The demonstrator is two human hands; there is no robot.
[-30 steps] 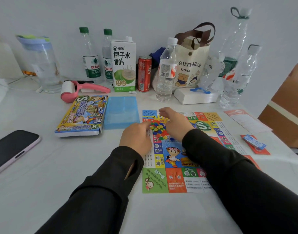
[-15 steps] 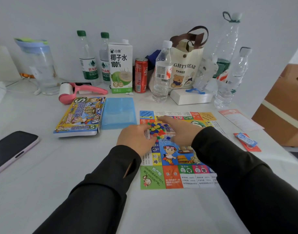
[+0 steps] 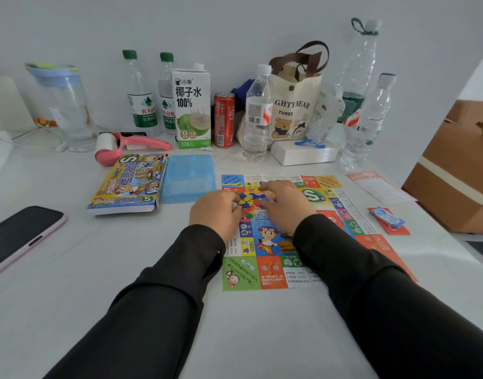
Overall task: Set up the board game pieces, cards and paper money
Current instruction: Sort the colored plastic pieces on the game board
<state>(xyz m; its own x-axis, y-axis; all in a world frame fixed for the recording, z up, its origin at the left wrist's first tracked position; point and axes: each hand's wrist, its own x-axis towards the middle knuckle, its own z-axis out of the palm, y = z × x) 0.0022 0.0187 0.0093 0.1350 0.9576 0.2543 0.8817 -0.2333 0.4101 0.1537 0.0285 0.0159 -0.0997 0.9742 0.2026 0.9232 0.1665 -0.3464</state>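
Observation:
A colourful paper game board point(image 3: 270, 272) lies flat on the white table. A small clump of bright plastic game pieces point(image 3: 248, 201) sits on its upper left part. My left hand point(image 3: 214, 212) is at the clump's left side, fingers curled and pinching it. My right hand point(image 3: 286, 203) grips the clump from the right, fingers arched over its top. Whether the pieces are in a clear bag is not visible. The game box point(image 3: 128, 184) and a blue plastic tray point(image 3: 189, 177) lie left of the board.
Bottles, a coconut water carton point(image 3: 192, 105), a red can point(image 3: 224, 119) and a tote bag point(image 3: 295, 105) line the back wall. A phone point(image 3: 18, 233) lies at the left edge. A leaflet point(image 3: 379, 187), a red and blue packet point(image 3: 389, 220) and a cardboard box point(image 3: 459, 165) are on the right.
Both hands stay on the clump of pieces, and my right fingers have shifted slightly over it. The board looks unmoved.

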